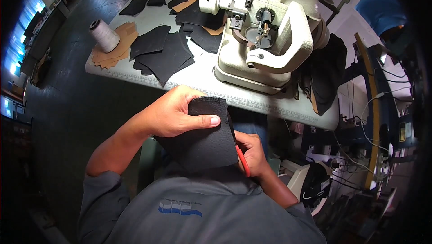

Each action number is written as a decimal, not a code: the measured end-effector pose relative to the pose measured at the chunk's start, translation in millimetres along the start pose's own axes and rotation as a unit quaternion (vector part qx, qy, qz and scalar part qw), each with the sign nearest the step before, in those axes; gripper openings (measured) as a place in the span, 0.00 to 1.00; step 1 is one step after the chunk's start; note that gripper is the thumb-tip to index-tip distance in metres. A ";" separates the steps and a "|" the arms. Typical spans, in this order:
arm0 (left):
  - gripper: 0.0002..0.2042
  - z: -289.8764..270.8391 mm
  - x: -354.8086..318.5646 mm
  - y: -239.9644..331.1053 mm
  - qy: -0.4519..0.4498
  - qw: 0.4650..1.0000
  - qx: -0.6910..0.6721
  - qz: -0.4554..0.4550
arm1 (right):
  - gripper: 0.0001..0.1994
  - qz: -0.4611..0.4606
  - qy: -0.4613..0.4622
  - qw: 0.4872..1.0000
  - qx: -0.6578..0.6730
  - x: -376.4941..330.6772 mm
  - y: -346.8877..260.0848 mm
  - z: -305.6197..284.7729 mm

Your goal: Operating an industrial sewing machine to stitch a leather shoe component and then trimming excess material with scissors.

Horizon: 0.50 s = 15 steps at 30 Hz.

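1. Place: a workshop, evidently for sewing cut leather-like material.
2. Main evidence: heavy cream-coloured sewing machine [297,41], industrial type, mounted on a pale counter [204,76].
3. Measuring scale [265,105] runs along the counter's front edge.
4. Stock: flat black cut pieces [173,55] in loose piles; tan pieces [128,32] stacked at left, a cone of white thread [105,37] standing on them.
5. Right side: loose cables [386,94] hanging about a dark metal frame [373,102].
6. Floor [67,77]: dark, broad, bare-looking.

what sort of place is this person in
Probably a leather or sewing workshop: the table holds a heavy cream machine, cut black pieces and a cone of white thread.
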<state>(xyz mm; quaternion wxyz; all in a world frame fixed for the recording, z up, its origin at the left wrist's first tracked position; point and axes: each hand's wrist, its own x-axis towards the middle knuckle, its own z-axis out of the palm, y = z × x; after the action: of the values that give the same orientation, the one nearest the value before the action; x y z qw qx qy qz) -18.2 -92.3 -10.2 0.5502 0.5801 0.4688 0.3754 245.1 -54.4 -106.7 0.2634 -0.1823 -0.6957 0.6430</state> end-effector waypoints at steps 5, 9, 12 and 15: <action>0.14 2.2 0.4 -10.8 -0.013 1.000 -0.022 -0.008 | 0.22 0.016 0.028 0.999 0.018 2.8 -7.5 3.7; 0.14 4.6 1.1 -5.2 0.000 1.000 -0.019 0.005 | 0.22 0.016 0.015 0.999 0.030 3.1 -7.4 1.8; 0.14 3.7 0.8 -0.5 -0.014 0.999 -0.011 -0.033 | 0.22 0.017 0.016 0.999 0.039 2.9 -8.5 2.4; 0.14 6.2 0.8 -0.2 -0.001 0.999 -0.031 -0.022 | 0.23 0.016 0.026 0.999 0.036 3.3 -9.2 4.4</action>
<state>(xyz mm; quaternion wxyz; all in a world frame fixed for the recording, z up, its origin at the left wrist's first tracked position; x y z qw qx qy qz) -12.1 -93.3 -11.1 0.5766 0.5524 0.4689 0.3774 240.7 -56.9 -97.3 0.2776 -0.2002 -0.6620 0.6669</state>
